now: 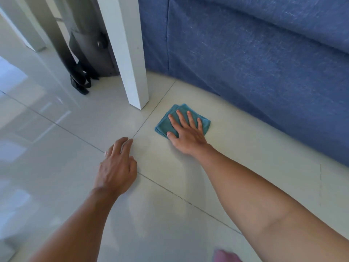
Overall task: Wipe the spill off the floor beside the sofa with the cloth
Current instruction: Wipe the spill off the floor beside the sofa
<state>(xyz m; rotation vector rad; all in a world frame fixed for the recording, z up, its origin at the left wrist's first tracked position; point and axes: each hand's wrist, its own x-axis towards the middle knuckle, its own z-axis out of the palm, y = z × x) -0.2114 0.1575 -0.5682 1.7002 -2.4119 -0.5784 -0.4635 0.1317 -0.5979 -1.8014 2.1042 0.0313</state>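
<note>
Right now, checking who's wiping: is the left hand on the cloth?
No, the left hand rests flat on bare floor, while the right hand presses the cloth.

The pale, glossy tiled floor (245, 148) carries a folded teal cloth (204, 122), lying flat near the blue sofa (264, 63), whose base meets the tiles. A white post (132, 63) stands just beside the cloth. Both hands rest on the floor: the right hand (186, 135) flat on the cloth, the left hand (117, 167) on bare tile.
</note>
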